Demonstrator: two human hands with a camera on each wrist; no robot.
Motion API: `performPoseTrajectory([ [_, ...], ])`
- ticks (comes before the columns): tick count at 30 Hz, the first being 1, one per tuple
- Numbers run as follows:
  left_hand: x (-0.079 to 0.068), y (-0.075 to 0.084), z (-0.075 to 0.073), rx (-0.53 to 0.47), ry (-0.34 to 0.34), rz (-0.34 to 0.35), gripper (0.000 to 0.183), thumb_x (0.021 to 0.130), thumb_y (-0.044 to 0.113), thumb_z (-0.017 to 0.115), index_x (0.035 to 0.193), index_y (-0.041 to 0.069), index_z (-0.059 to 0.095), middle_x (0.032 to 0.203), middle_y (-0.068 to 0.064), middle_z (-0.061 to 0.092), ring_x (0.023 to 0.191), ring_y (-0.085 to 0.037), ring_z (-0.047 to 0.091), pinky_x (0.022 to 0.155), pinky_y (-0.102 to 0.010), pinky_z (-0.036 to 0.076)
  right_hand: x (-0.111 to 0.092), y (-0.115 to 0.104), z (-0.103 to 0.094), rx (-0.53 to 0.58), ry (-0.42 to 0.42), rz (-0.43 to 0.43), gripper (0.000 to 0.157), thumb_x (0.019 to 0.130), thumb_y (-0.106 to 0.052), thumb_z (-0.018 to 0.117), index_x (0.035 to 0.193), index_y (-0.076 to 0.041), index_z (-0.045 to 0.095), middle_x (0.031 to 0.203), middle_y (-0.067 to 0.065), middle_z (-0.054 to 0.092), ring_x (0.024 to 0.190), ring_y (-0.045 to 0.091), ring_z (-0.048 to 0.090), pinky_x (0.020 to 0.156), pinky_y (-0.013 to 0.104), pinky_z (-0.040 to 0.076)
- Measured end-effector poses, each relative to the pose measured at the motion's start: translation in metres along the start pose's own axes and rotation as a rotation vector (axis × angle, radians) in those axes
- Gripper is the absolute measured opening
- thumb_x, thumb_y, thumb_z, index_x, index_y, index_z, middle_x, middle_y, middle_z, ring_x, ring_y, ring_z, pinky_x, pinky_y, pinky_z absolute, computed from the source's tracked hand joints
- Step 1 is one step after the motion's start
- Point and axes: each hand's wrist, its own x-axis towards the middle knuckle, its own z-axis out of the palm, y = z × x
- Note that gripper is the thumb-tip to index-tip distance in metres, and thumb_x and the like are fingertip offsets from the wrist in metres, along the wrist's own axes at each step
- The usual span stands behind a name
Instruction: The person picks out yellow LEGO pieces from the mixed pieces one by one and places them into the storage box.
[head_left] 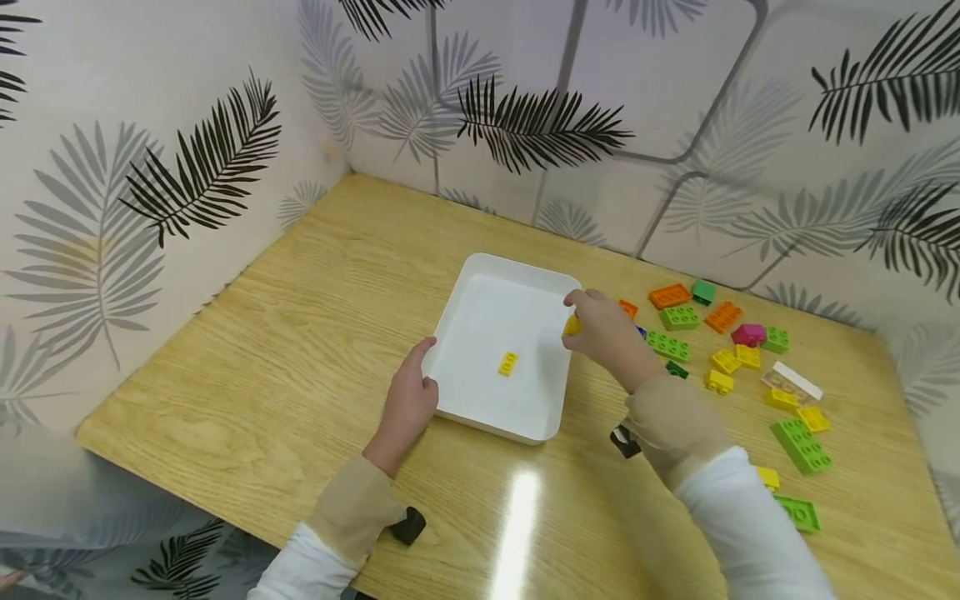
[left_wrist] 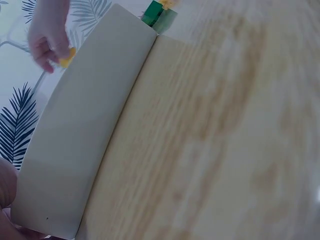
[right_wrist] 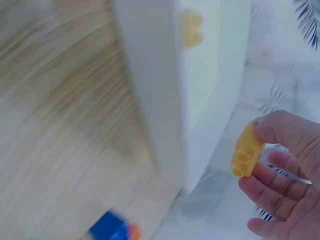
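Left hand: reaching forward, gripping the near left side of the tray.
White tray: flat on the wooden table, one small yellow brick inside.
Right hand: raised near the tray's right rim, thumb and fingers pinching a yellow block.
Loose bricks: scattered to the right.

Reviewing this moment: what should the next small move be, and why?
Probably lower the held yellow brick into the white tray and release it: in the head view, the right grip pinches it at the tray's right rim, and another yellow brick already lies inside.
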Motion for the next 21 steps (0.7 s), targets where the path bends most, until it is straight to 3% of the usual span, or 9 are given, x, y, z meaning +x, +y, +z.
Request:
performPoseTrajectory([
  [7, -0.001, -0.001, -0.002, -0.002, -0.011, 0.020, 0.055, 0.082, -0.012, 0.039, 0.135, 0.003, 0.035, 0.138, -0.017, 0.034, 0.042, -0.009, 0.024, 0.047, -0.023, 0.035, 0.022, -0.047, 0.004, -0.029, -0.065, -0.086, 0.046, 0.076, -0.010, 0.068, 0.117, 0.002, 0.050, 0.101, 0.015, 0.054, 0.082, 0.025, 0.052, 0.077, 0.033, 0.047],
  [11, -0.002, 0.000, -0.004, -0.015, -0.012, 0.018, 0.055, 0.082, -0.011, 0.039, 0.135, 0.001, 0.035, 0.138, -0.017, 0.035, 0.050, -0.012, 0.030, 0.061, -0.028, 0.041, 0.035, -0.068, 0.016, -0.052, -0.095, -0.131, 0.045, 0.076, -0.010, 0.067, 0.116, 0.000, 0.051, 0.101, 0.012, 0.054, 0.077, 0.023, 0.050, 0.075, 0.032, 0.045],
  [16, -0.001, -0.001, -0.005, -0.015, -0.009, 0.014, 0.054, 0.081, -0.011, 0.040, 0.134, 0.000, 0.035, 0.136, -0.017, 0.038, 0.057, -0.016, 0.033, 0.075, -0.034, 0.042, 0.045, -0.085, 0.038, -0.105, -0.137, -0.192, 0.043, 0.075, -0.011, 0.068, 0.114, 0.000, 0.054, 0.098, 0.011, 0.056, 0.072, 0.023, 0.051, 0.073, 0.032, 0.046],
  [21, 0.000, -0.003, -0.009, -0.022, -0.021, 0.010, 0.054, 0.082, -0.010, 0.041, 0.135, 0.001, 0.034, 0.137, -0.016, 0.037, 0.052, -0.013, 0.031, 0.069, -0.031, 0.043, 0.052, -0.091, 0.059, -0.187, -0.206, -0.239, 0.041, 0.074, -0.011, 0.068, 0.111, -0.001, 0.055, 0.098, 0.012, 0.057, 0.067, 0.021, 0.051, 0.070, 0.033, 0.047],
])
